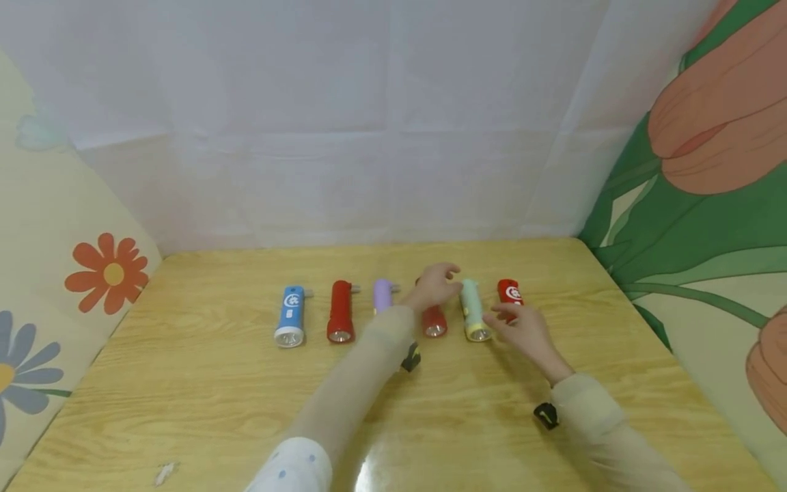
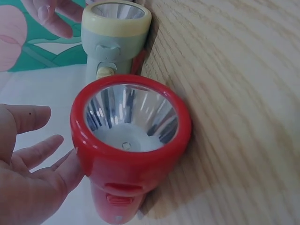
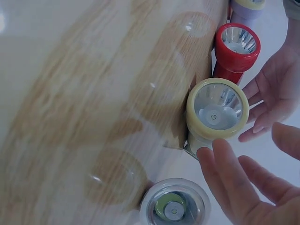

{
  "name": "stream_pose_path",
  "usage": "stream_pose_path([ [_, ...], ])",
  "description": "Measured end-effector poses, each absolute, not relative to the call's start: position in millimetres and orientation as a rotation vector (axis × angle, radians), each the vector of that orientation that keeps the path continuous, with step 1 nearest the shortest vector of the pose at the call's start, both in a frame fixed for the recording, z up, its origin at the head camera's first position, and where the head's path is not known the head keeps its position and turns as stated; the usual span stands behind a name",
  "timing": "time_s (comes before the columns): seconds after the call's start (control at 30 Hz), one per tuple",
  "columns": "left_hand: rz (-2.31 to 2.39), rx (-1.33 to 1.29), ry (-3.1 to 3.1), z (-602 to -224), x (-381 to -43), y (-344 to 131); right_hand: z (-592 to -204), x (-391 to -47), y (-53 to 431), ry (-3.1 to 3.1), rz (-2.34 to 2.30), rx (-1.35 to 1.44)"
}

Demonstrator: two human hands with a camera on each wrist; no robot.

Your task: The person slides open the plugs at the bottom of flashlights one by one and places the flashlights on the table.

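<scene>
Several flashlights lie in a row across the wooden table. My left hand (image 1: 433, 283) hovers over a red flashlight (image 1: 434, 322), partly covering it. In the left wrist view, the spread fingers of this hand (image 2: 35, 173) are beside that red flashlight (image 2: 126, 168), without gripping it. A mint-green flashlight (image 1: 472, 307) with a yellow rim lies between my two hands. Near its lens end is my right hand (image 1: 522, 331), fingers loosely bent and holding nothing; it partly hides the rightmost red flashlight (image 1: 509, 290). Whether fingertips touch the mint-green one, I cannot tell.
Further left lie a purple flashlight (image 1: 382, 295), partly behind my left arm, a red flashlight (image 1: 341, 311) and a blue flashlight (image 1: 290, 314). A white sheet (image 1: 381, 137) hangs behind the table (image 1: 215, 396). Flower-patterned panels flank both sides.
</scene>
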State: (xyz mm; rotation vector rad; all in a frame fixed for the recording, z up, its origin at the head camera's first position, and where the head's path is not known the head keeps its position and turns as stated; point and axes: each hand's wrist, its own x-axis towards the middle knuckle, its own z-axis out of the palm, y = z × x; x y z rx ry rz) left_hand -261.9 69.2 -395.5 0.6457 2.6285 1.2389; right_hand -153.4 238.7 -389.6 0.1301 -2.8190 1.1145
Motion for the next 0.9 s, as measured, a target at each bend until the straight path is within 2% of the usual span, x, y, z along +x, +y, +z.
stream_pose_path([
  [0.6, 1.03, 0.642, 2.61, -396.1, -277.7, 89.2, -398.8, -159.4, 237.3, -2.973, 1.169, 0.024],
  [0.9, 0.981, 0.589, 2.616, -397.4, -280.5, 90.6, -400.2, -164.3, 235.4, -2.975, 1.063, 0.077],
])
